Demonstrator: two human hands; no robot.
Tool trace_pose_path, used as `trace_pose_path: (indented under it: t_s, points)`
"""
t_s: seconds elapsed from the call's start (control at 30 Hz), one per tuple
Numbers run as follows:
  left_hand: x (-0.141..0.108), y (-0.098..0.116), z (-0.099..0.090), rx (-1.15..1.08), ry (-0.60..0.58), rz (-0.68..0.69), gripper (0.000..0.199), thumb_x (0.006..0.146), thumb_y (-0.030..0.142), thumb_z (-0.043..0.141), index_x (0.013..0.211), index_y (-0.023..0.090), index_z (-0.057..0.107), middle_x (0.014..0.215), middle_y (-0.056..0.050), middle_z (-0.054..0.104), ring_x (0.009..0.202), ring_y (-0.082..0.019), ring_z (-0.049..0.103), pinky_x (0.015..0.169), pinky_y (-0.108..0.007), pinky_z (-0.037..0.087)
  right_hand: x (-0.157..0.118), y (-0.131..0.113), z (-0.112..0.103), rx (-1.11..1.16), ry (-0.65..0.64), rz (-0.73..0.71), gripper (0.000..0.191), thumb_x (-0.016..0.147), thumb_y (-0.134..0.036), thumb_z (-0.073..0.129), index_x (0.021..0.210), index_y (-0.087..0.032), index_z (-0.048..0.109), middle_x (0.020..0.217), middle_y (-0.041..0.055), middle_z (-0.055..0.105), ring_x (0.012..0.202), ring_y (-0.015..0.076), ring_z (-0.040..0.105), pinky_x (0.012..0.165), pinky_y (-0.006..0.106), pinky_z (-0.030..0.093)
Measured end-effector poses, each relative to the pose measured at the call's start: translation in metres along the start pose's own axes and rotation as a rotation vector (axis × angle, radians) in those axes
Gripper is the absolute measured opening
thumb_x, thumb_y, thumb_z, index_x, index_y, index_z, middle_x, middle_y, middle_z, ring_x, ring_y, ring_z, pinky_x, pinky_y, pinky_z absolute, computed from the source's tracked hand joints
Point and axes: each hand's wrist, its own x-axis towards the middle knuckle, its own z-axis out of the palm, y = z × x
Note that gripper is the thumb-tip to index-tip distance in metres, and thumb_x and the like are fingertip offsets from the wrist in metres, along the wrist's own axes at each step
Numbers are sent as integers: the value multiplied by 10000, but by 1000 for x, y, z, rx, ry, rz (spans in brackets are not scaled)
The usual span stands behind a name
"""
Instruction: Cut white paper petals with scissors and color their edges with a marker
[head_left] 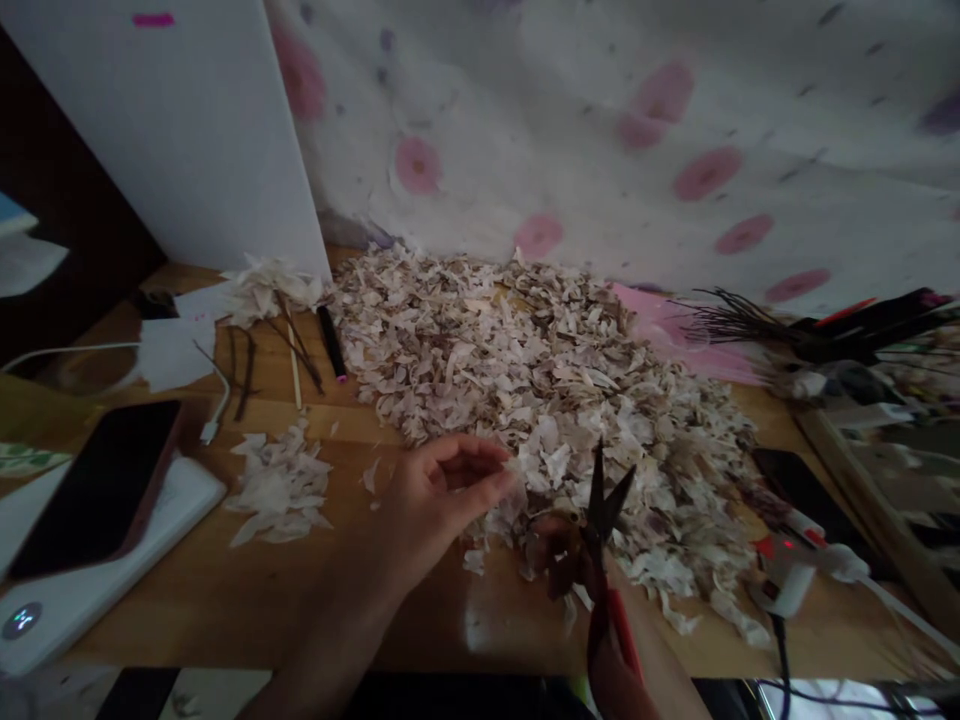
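My left hand (pixel 442 490) is over the front of the pile, thumb and fingers closed on a thin pale petal-like flake (pixel 511 492). To its right, a pair of scissors (pixel 606 510) with red handles is in my right hand (pixel 651 640). The dark blades point away from me and are parted, with nothing visible between them. A blurred brown shape (pixel 556 552) lies beside the blades; I cannot tell what it is. Both hands border a broad heap of dry, whitish-brown flakes (pixel 487 360).
On the left are a small heap of pale flakes (pixel 281 485), a phone (pixel 97 485) on a white power bank (pixel 172 510), a black marker (pixel 330 342), and a pale petalled flower (pixel 270 290) with thin sticks. Dark twigs (pixel 731 320), a pink sheet (pixel 675 340) and a plug with cable (pixel 784 580) are on the right.
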Motion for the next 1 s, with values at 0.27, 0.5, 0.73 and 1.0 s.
trace_pose_path:
  t_s: [0.27, 0.5, 0.73, 1.0]
  points:
    - [-4, -2, 16, -7, 30, 38, 145, 721, 192, 845, 819, 194, 738, 778, 2, 766, 757, -124, 722, 714, -204, 577, 10, -21, -1, 152, -53, 7, 828, 834, -746, 598, 1391, -141, 507, 1234, 226, 687, 1144, 416, 671, 956, 508, 555]
    - [-5, -4, 15, 81, 14, 68, 139, 759, 196, 813, 841, 204, 701, 797, 12, 750, 774, -121, 722, 745, -208, 582, 21, -26, -2, 194, -112, 77, 844, 773, -951, 385, 1072, -179, 548, 863, 103, 667, 749, 300, 638, 668, 385, 535]
    - [-4, -6, 13, 77, 79, 88, 171, 751, 219, 828, 835, 192, 682, 799, 5, 742, 756, -122, 717, 706, -203, 580, 25, -29, -6, 155, -106, 48, 1017, 619, -1092, 231, 966, -193, 555, 797, 99, 687, 664, 284, 622, 610, 373, 491]
    - [-6, -4, 16, 134, 70, 79, 174, 760, 219, 821, 853, 202, 675, 783, 13, 742, 751, -130, 720, 708, -215, 580, 25, -32, -7, 168, -64, 59, 960, 570, -1102, 246, 822, -220, 532, 724, 47, 623, 609, 212, 511, 550, 315, 420]
